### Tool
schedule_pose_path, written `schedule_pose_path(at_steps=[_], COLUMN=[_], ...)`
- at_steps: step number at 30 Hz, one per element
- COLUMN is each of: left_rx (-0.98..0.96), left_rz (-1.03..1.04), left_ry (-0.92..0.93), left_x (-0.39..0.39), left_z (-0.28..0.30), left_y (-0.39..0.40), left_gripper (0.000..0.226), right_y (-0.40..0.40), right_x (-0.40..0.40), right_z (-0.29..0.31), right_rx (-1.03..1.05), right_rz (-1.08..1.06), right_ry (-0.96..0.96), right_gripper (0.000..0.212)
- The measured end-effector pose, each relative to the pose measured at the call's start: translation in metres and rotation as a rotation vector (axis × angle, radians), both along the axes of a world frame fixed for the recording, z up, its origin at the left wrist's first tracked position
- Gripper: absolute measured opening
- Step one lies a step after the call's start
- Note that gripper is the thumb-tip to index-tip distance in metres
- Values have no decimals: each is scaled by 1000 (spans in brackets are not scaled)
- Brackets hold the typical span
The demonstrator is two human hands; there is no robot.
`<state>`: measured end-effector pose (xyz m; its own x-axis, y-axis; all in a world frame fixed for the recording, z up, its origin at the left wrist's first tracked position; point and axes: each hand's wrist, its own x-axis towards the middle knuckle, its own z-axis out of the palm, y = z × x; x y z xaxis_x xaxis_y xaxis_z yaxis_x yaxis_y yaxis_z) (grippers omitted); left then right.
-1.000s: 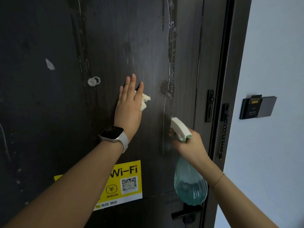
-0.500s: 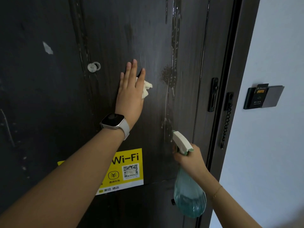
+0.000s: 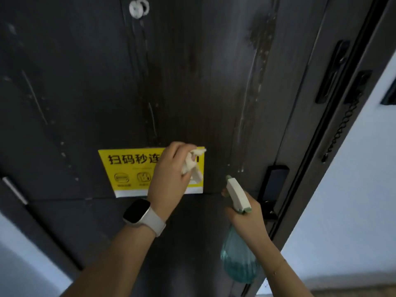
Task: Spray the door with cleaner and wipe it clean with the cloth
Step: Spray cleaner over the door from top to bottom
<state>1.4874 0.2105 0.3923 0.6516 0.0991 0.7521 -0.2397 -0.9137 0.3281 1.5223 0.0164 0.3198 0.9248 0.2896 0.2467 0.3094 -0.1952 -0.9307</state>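
The dark wood-grain door fills the view, streaked with wet drips and foamy runs, most on its right part. My left hand, with a white watch on its wrist, grips a crumpled white cloth in front of the yellow sticker. Whether the cloth touches the door I cannot tell. My right hand holds the spray bottle by its neck; the white trigger head points up toward the door, and blue-green liquid fills the lower body.
A black lock panel with handle sits right of the spray head. A door chain hangs on the dark frame, and a white peephole cover is at the top. A pale wall stands right of the frame.
My left hand came down from flat wiping near the peephole to the yellow sticker, with the cloth now bunched in its fingers. The view tilted downward. The spray bottle stays low on the right.
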Motion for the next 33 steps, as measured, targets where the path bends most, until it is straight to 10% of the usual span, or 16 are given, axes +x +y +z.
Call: schedule_pose_path(at_steps=[12, 26, 33], left_rx=[-463, -122, 235], left_rz=[419, -23, 128], left_ry=[318, 345, 135], left_x=[-145, -148, -112], left_z=[-178, -303, -353], left_y=[126, 350, 373], left_gripper=[5, 45, 84], right_y=[128, 326, 357], right_x=[-79, -155, -144], right_z=[-102, -196, -264], right_rx=[6, -96, -108], right_rz=[259, 6, -6], right_ry=[179, 343, 211], right_gripper=[50, 46, 43])
